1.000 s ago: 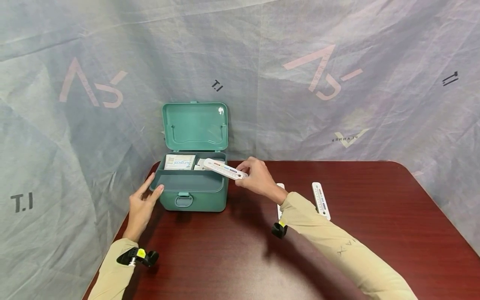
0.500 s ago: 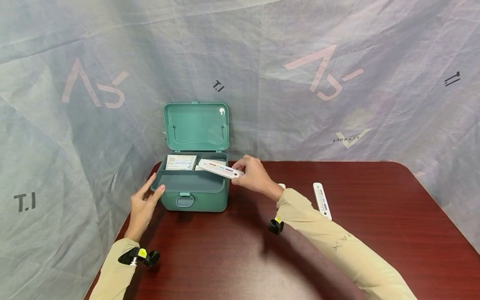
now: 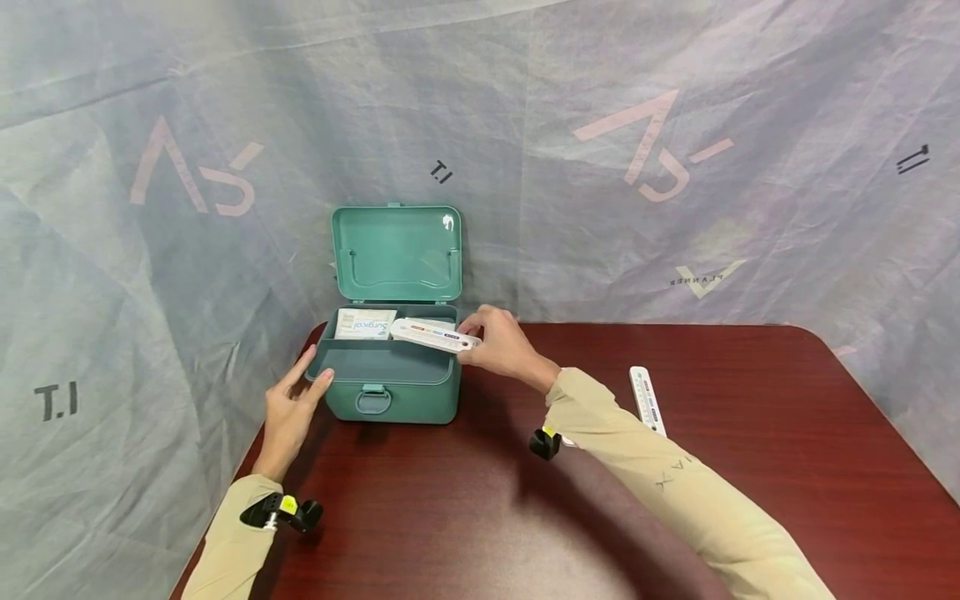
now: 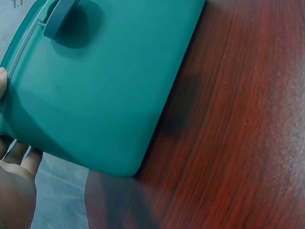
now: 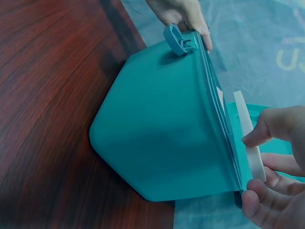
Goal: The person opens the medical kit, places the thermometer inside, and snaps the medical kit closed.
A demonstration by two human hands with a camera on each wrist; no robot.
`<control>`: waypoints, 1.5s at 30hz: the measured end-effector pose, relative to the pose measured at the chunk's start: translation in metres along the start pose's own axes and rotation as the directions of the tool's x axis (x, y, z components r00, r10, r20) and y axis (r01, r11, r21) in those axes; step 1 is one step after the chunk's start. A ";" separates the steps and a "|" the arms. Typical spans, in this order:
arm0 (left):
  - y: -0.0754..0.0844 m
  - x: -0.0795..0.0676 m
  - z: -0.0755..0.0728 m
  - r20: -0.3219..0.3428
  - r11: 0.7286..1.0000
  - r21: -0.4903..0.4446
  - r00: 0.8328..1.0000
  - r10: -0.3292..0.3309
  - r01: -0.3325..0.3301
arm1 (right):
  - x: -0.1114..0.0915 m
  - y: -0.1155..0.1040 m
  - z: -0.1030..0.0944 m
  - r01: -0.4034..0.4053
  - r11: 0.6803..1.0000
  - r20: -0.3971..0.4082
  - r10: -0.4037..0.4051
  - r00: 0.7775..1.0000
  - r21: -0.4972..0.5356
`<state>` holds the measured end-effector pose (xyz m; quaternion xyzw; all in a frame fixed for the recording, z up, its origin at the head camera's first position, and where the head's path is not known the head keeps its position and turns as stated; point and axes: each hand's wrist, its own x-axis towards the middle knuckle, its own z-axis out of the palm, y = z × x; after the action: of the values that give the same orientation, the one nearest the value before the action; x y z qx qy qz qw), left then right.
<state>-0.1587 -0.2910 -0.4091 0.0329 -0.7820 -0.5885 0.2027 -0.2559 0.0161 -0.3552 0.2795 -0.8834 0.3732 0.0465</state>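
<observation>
A white wall thermometer with a printed scale (image 3: 431, 334) is tilted over the rear right compartment of an open teal first-aid box (image 3: 397, 408). My right hand (image 3: 498, 342) pinches it at its right end, thumb and fingers on opposite faces, as the right wrist view shows. My left hand (image 3: 288, 412) holds the box's front left corner, thumb at the front rim and fingers along the left wall. In the rear left compartment sits a white packet printed "Surgical" (image 3: 365, 324). Part of another white item shows under the thermometer.
The box's lid (image 3: 397, 252) stands raised at the back. A second thermometer (image 3: 645, 396) lies on the dark red table (image 3: 450, 533) to the right, partly behind my right sleeve (image 3: 660, 467). A grey printed cloth (image 3: 510, 167) hangs behind the table.
My right hand has moved left and slightly down, bringing the thermometer further over the rear right compartment. The left hand stays at the box corner. The view has shifted slightly.
</observation>
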 end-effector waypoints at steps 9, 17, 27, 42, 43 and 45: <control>0.000 0.000 0.000 0.004 1.000 -0.007 1.000 -0.004 0.004 | 0.005 -0.004 0.005 0.009 1.000 0.034 -0.009 0.999 0.006; 0.002 -0.001 0.001 -0.006 1.000 -0.008 1.000 0.006 -0.006 | 0.012 -0.008 0.008 0.013 1.000 0.072 -0.011 0.997 -0.027; 0.001 0.001 0.001 0.002 1.000 -0.017 1.000 0.000 0.000 | 0.021 -0.017 0.012 0.019 0.995 0.111 -0.009 0.994 -0.094; 0.000 0.003 0.001 0.004 1.000 -0.020 1.000 -0.001 0.001 | 0.029 -0.025 0.018 0.046 0.991 0.145 -0.027 0.989 -0.126; -0.001 0.002 0.001 0.004 1.000 -0.016 1.000 -0.004 0.004 | 0.030 -0.025 0.019 0.049 0.990 0.149 -0.029 0.988 -0.129; -0.001 0.002 0.000 0.003 1.000 -0.014 1.000 -0.007 0.007 | 0.031 -0.025 0.021 0.054 0.990 0.155 -0.033 0.987 -0.134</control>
<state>-0.1609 -0.2916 -0.4099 0.0334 -0.7782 -0.5946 0.1994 -0.2664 -0.0270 -0.3454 0.3223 -0.9018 0.2879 0.0063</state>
